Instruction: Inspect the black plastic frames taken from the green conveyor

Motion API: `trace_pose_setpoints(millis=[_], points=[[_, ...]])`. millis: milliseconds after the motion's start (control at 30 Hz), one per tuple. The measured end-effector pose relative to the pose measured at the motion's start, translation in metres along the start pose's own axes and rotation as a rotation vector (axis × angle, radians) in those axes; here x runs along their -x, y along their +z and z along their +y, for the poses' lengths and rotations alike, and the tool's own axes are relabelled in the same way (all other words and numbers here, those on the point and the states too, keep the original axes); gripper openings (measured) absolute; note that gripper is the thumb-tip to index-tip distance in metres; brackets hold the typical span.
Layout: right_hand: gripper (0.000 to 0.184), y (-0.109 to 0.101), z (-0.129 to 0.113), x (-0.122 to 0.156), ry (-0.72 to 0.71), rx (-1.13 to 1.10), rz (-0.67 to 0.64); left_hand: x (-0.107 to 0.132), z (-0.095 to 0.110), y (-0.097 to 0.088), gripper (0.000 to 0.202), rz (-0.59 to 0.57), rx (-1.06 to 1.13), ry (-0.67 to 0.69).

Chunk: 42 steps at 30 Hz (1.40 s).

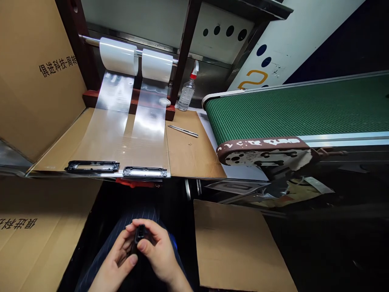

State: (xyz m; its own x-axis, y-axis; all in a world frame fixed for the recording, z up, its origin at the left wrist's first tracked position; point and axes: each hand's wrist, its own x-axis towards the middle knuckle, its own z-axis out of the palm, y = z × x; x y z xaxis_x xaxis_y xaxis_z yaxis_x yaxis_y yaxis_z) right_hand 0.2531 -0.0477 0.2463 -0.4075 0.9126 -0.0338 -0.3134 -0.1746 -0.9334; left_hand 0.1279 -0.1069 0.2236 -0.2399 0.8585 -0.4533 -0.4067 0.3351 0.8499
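- Below the bench (197, 162): left hand (117, 258), loosely curled, and right hand (159, 248), thumb pressing, both hold a black part (140, 232).
- It looks light, stiff, smooth; best gripped by its sides.
- On the bench's near edge: two black frames (92, 162), probably thin.

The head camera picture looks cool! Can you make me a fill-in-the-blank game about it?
1. The conveyor belt is coloured ____.
2. The metal rod carries ____ wide rolls of film.
3. The knife lies on a brown sheet made of ____.
4. The left hand and the right hand hold a small part coloured ____.

Missing words: green; two; cardboard; black.
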Motion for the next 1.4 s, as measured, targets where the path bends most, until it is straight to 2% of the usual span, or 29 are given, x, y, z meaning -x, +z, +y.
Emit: trace_pose_setpoints(millis=[200,400,500,633,733,867,1000,1200,1300,1400], points=[[0.054,-0.002,0.007,-0.004,0.060,-0.151,-0.016,-0.001,0.004,0.002,0.065,-0.056,-0.013,-0.030],[0.058,-0.002,0.012,-0.008,0.202,-0.419,0.159,0.001,0.010,0.004,0.061,-0.150,0.202,-0.206],[0.059,-0.003,0.013,-0.012,0.272,-0.626,0.186,0.001,0.012,0.003,0.054,-0.175,0.270,-0.260],[0.052,-0.008,0.013,-0.019,0.305,-0.857,0.238,-0.003,0.012,0.003,0.062,-0.202,0.232,-0.282],[0.047,-0.012,0.014,-0.023,0.293,-0.945,0.284,-0.005,0.012,0.004,0.065,-0.224,0.162,-0.287],[0.044,-0.015,0.017,-0.023,0.274,-0.945,0.308,-0.006,0.015,0.009,0.066,-0.228,0.022,-0.254],[0.047,-0.016,0.019,-0.022,0.259,-0.799,0.336,-0.005,0.016,0.014,0.064,-0.189,-0.046,-0.251],[0.055,-0.015,0.015,-0.021,0.256,-0.738,0.398,-0.013,0.004,0.008,0.063,-0.250,-0.142,-0.209],[0.051,-0.016,0.013,-0.022,0.234,-0.808,0.407,-0.017,-0.003,0.000,0.059,-0.265,-0.103,-0.223],[0.044,-0.018,0.014,-0.023,0.204,-0.873,0.388,-0.019,-0.005,-0.008,0.043,-0.256,0.050,-0.304]])
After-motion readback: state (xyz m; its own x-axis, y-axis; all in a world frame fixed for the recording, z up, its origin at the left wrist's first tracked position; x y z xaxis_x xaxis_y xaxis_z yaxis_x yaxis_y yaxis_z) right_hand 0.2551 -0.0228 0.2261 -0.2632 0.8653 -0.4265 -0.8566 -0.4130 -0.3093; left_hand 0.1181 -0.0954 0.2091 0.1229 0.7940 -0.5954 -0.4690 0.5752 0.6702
